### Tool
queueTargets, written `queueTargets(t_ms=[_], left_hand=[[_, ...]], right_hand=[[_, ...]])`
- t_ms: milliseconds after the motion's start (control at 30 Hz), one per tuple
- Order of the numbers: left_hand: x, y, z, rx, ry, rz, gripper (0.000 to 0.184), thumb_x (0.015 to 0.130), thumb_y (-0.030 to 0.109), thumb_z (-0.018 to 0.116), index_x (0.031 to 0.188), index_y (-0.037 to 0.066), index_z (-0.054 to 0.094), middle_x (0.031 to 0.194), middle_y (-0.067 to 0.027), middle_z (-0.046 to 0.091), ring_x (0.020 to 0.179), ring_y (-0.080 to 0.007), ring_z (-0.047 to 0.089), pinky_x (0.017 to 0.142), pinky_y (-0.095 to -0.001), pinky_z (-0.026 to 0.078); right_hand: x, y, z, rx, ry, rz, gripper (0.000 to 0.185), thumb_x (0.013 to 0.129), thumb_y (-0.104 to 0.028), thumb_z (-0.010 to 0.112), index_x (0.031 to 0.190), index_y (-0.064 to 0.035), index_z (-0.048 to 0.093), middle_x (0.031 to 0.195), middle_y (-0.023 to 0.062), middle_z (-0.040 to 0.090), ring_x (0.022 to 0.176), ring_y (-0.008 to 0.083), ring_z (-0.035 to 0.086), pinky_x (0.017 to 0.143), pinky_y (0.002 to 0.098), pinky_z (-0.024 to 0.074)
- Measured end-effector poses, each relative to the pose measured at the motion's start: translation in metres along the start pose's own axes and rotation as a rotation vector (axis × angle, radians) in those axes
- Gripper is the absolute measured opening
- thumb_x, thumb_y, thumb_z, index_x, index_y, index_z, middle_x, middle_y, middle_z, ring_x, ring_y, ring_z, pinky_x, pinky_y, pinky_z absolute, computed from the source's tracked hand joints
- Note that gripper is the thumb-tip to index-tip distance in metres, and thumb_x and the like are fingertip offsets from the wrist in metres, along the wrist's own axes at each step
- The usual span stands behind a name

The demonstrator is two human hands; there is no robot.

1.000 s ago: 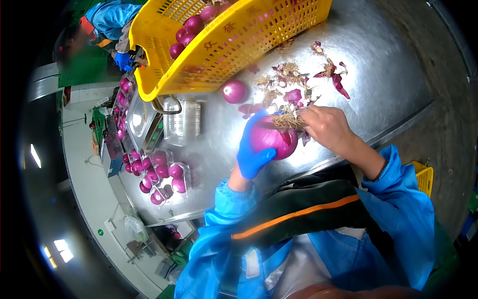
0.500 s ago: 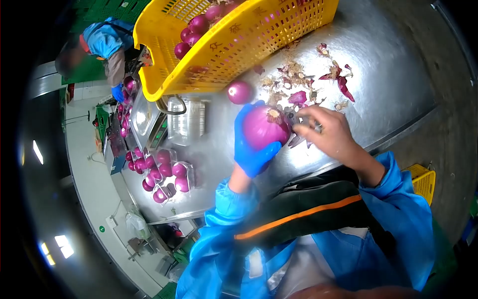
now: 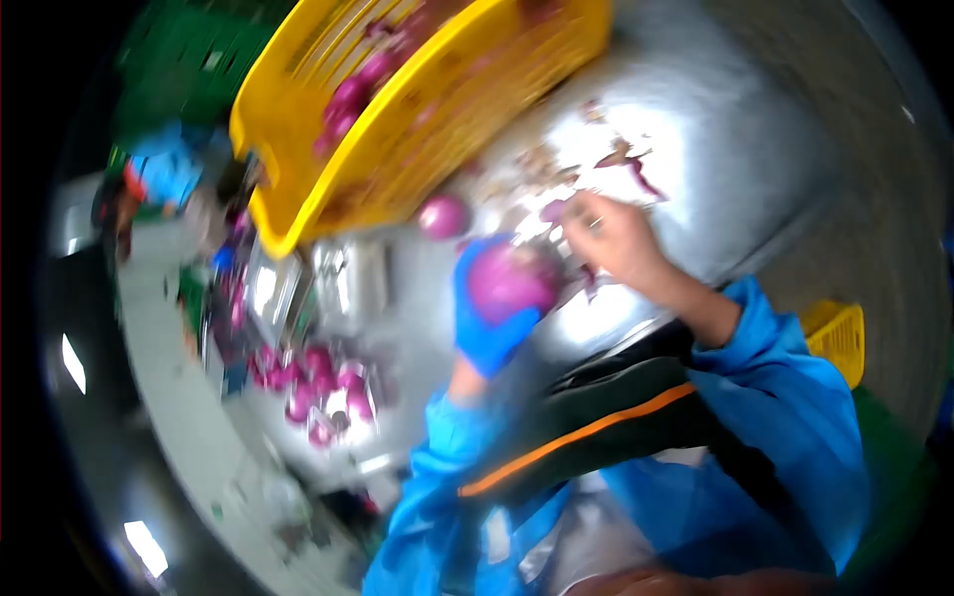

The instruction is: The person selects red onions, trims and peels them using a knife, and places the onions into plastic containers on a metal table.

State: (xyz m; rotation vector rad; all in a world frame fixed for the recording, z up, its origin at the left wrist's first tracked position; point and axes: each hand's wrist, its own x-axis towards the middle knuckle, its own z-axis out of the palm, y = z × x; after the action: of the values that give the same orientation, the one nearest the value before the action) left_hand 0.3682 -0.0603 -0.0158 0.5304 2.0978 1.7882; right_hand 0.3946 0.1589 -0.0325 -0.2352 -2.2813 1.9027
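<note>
My left hand [image 3: 484, 333], in a blue glove, is wrapped round a large purple onion [image 3: 515, 282] above the metal table [image 3: 735, 119]. To its right is my bare right hand [image 3: 614, 236], its fingers curled together over the peelings; what they hold, if anything, is too blurred to make out. Loose skins and root bits [image 3: 537, 164] lie on the table beyond both hands. Another purple onion [image 3: 443, 217] rests on the metal just beyond my left hand.
A yellow crate [image 3: 437, 129] with onions stands at the back. Clear trays [image 3: 350, 283] and packed onions [image 3: 316, 382] are at the left. A co-worker in blue [image 3: 167, 169] is at the far left. Another yellow basket [image 3: 837, 343] is low on the right.
The view has shifted and blurred. The root tuft seen on the onion one second ago was off it half a second later. My right hand has moved a little farther from the onion.
</note>
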Motion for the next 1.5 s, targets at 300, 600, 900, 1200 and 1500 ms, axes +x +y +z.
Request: queueTargets(t_ms=[300, 600, 900, 1200, 1500], left_hand=[[0.012, -0.039, 0.003, 0.04, -0.258, 0.144, 0.08, 0.063, 0.006, 0.083, 0.133, 0.001, 0.044, 0.127, -0.0144, 0.054, 0.108, -0.0241, 0.058, 0.094, -0.038, 0.05], [-0.053, -0.004, 0.054, 0.107, -0.791, 0.189, 0.08, 0.079, 0.019, 0.071, 0.147, 0.004, 0.031, 0.137, -0.0141, 0.046, 0.125, -0.0259, 0.047, 0.105, -0.0395, 0.039], [-0.16, 0.009, 0.115, 0.091, -1.237, 0.371, 0.078, 0.08, 0.019, 0.07, 0.147, 0.004, 0.032, 0.136, -0.014, 0.047, 0.123, -0.0261, 0.048, 0.104, -0.0397, 0.041], [-0.224, 0.025, 0.124, 0.083, -1.47, 0.501, 0.076, 0.081, 0.019, 0.07, 0.146, 0.004, 0.033, 0.134, -0.014, 0.048, 0.122, -0.0263, 0.049, 0.103, -0.0399, 0.042], [-0.267, 0.042, 0.123, 0.086, -1.516, 0.592, 0.074, 0.083, 0.019, 0.069, 0.146, 0.004, 0.034, 0.133, -0.014, 0.049, 0.121, -0.0265, 0.05, 0.102, -0.04, 0.043]], right_hand=[[-0.084, -0.018, -0.002, -0.388, 0.117, -0.263, 0.028, 0.088, -0.027, 0.062, 0.105, -0.0049, 0.061, 0.085, 0.0156, 0.064, 0.077, 0.0324, 0.065, 0.064, 0.0433, 0.0517], [-0.217, -0.032, 0.04, -0.645, 0.454, -0.081, 0.014, 0.079, -0.017, 0.059, 0.086, -0.0044, 0.057, 0.077, 0.0159, 0.063, 0.072, 0.0347, 0.064, 0.06, 0.0462, 0.0497], [-0.371, -0.043, 0.095, -0.753, 0.981, 0.169, 0.026, 0.076, -0.027, 0.066, 0.08, -0.0034, 0.056, 0.071, 0.0169, 0.062, 0.068, 0.0379, 0.063, 0.057, 0.0482, 0.0485], [-0.44, -0.043, 0.126, -0.382, 1.367, 0.102, 0.024, 0.075, -0.024, 0.069, 0.082, -0.0034, 0.059, 0.075, 0.0137, 0.065, 0.072, 0.0324, 0.066, 0.061, 0.0449, 0.05], [-0.432, -0.037, 0.119, -0.485, 1.334, -0.192, 0.031, 0.088, -0.033, 0.061, 0.086, -0.0022, 0.055, 0.07, 0.0149, 0.058, 0.062, 0.029, 0.056, 0.055, 0.0431, 0.0438]])
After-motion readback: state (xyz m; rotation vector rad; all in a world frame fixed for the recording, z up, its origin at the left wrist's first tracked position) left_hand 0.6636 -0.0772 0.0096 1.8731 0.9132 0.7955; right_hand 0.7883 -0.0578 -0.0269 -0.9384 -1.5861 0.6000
